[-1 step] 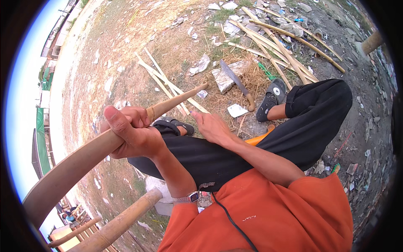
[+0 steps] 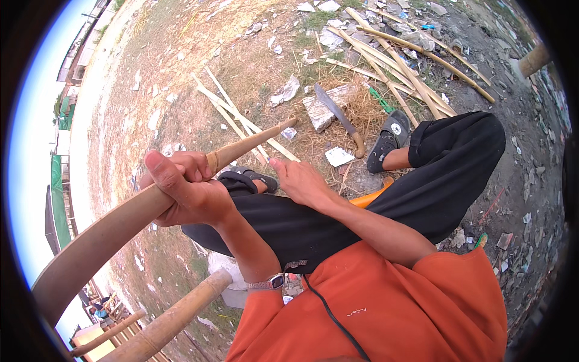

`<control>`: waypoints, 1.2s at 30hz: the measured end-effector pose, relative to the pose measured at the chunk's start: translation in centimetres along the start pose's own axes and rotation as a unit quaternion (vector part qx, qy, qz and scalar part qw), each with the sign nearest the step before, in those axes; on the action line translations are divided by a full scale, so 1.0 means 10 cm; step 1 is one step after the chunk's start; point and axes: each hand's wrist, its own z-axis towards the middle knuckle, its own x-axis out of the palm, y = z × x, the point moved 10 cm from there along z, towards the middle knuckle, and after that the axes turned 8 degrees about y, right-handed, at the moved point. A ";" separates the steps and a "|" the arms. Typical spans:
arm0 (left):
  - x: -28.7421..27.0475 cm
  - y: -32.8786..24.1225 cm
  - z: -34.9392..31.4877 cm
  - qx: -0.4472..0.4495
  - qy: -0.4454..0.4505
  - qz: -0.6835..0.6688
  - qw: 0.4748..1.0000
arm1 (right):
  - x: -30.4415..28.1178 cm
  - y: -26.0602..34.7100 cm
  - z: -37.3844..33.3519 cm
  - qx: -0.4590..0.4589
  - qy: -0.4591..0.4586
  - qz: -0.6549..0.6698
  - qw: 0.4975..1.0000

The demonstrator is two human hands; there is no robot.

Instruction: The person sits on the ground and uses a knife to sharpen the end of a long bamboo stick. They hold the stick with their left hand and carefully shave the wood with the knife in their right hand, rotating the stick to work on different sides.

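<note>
1. Landmark: machete (image 2: 341,117), laid on the ground beyond both hands.
2. Bamboo strip (image 2: 102,232) is held left of the machete; its long axis is slanted, narrow end pointed toward the machete, broad end away.
3. Strip is wrapped by the left hand (image 2: 190,190), thumb extended.
4. Right hand (image 2: 304,184) is placed nearer the machete, fingers half-curled; whether anything is pinched cannot be told.
5. Round emblem (image 2: 396,129) is noted on the right shoe (image 2: 379,154); print on the orange shirt (image 2: 410,289) cannot be read.

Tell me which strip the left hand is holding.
The broad brown strip, raised in the left hand, tapering toward its far tip; the crossed pale strips and upper-right pile lie on the ground.
</note>
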 end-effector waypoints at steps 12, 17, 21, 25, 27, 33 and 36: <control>-0.08 0.11 0.11 0.010 0.088 -0.068 0.994 | -0.46 0.86 -0.26 -0.125 -0.029 0.065 0.990; -0.05 0.06 0.11 0.008 0.066 -0.056 0.996 | -0.19 0.38 0.00 -0.027 -0.012 0.050 0.998; 0.04 -0.02 0.03 0.012 0.061 -0.021 0.998 | -0.23 0.55 -0.11 -0.080 -0.043 0.068 0.994; 0.05 -0.01 0.09 0.027 0.084 -0.037 0.995 | -0.21 0.22 0.04 -0.027 -0.015 0.070 0.997; 0.05 -0.02 0.01 0.020 0.068 -0.024 0.997 | -0.25 0.27 0.01 -0.052 -0.055 0.066 0.995; 0.00 0.05 0.10 0.015 0.079 -0.053 0.995 | -0.11 -0.09 0.29 -0.042 -0.060 0.077 0.994; -0.01 0.02 0.06 0.029 0.094 -0.048 0.994 | -0.11 -0.04 0.27 -0.031 -0.031 0.082 0.996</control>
